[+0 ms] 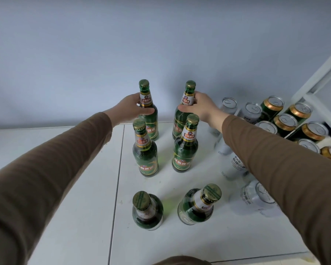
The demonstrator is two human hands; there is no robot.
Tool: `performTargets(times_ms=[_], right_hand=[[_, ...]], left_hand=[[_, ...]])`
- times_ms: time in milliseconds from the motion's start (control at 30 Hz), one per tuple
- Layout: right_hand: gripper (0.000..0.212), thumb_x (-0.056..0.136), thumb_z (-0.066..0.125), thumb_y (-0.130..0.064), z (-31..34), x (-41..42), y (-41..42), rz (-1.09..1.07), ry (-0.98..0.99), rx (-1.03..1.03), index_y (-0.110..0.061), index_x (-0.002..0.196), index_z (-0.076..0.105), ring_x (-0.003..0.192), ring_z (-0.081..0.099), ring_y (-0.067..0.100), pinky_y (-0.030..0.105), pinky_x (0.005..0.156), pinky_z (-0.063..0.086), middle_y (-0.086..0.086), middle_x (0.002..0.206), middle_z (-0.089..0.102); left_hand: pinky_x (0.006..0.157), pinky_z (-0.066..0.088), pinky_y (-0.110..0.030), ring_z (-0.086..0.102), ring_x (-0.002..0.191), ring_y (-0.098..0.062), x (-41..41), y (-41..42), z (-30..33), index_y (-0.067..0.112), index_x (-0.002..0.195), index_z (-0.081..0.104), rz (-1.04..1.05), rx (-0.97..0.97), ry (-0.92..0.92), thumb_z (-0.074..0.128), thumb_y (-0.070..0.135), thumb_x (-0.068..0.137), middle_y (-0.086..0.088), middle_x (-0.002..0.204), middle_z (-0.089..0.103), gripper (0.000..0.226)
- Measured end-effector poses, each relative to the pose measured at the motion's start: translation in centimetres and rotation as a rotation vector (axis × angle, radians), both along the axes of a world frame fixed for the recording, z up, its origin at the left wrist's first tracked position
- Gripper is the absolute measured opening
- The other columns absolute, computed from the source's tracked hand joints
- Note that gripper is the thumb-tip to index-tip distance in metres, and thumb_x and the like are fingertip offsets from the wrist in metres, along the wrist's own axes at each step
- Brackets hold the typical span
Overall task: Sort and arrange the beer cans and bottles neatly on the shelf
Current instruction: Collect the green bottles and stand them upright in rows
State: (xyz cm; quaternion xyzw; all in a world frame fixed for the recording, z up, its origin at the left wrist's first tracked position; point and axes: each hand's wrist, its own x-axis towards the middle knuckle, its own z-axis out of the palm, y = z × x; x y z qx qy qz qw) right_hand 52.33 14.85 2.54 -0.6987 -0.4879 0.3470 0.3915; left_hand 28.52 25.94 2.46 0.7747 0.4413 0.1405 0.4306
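Note:
Several green glass beer bottles stand upright in two columns on the white shelf top [75,188]. My left hand [129,108] grips the neck of the back left bottle [148,111]. My right hand [201,106] grips the neck of the back right bottle [182,119]. In front of them stand the middle left bottle [144,150] and middle right bottle [185,146], then the front left bottle [146,209] and front right bottle [199,204]. White cans [254,197] stand to the right, partly hidden by my right sleeve.
Green and gold cans [284,124] and more white cans [249,111] cluster at the right, by a white shelf frame [317,79]. A pale wall rises just behind the back bottles. A seam [117,188] splits the shelf top; the left panel holds nothing.

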Motion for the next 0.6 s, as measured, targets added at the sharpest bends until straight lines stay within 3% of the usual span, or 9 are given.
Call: performTargets(times_ms=[133, 467, 600], right_hand=[[0.026, 0.082, 0.081, -0.02, 0.1, -1.0, 0.5, 0.11, 0.026, -0.017, -0.02, 0.102, 0.064, 0.1, 0.07, 0.021, 0.041, 0.094, 0.056, 0.004, 0.105, 0.073], [0.036, 0.09, 0.073, -0.012, 1.3, -0.7, 1.0, 0.249, 0.031, -0.094, -0.008, 0.122, 0.057, 0.1, 0.063, 0.018, 0.027, 0.082, 0.051, 0.008, 0.113, 0.066], [0.035, 0.091, 0.071, -0.01, 1.4, -0.5, 1.1, 0.271, 0.04, -0.119, -0.014, 0.122, 0.055, 0.102, 0.061, 0.015, 0.024, 0.081, 0.048, 0.004, 0.114, 0.064]], left_hand=[[0.1, 0.051, -0.047, 0.066, 0.107, -0.024, -1.7, 0.5, -0.1, 0.019, 0.117, 0.066, 0.022, -0.008, 0.018, 0.078, 0.026, 0.086, -0.002, 0.114, 0.069, 0.034], [0.096, 0.05, -0.039, 0.064, 0.107, -0.023, -2.1, -0.3, 0.0, 0.02, 0.117, 0.064, 0.046, -0.017, 0.005, 0.077, 0.025, 0.086, -0.001, 0.112, 0.068, 0.034], [0.089, 0.05, -0.035, 0.063, 0.102, -0.021, -1.9, -0.9, -0.1, 0.021, 0.115, 0.064, 0.074, -0.01, -0.022, 0.077, 0.026, 0.086, 0.005, 0.102, 0.065, 0.032]])
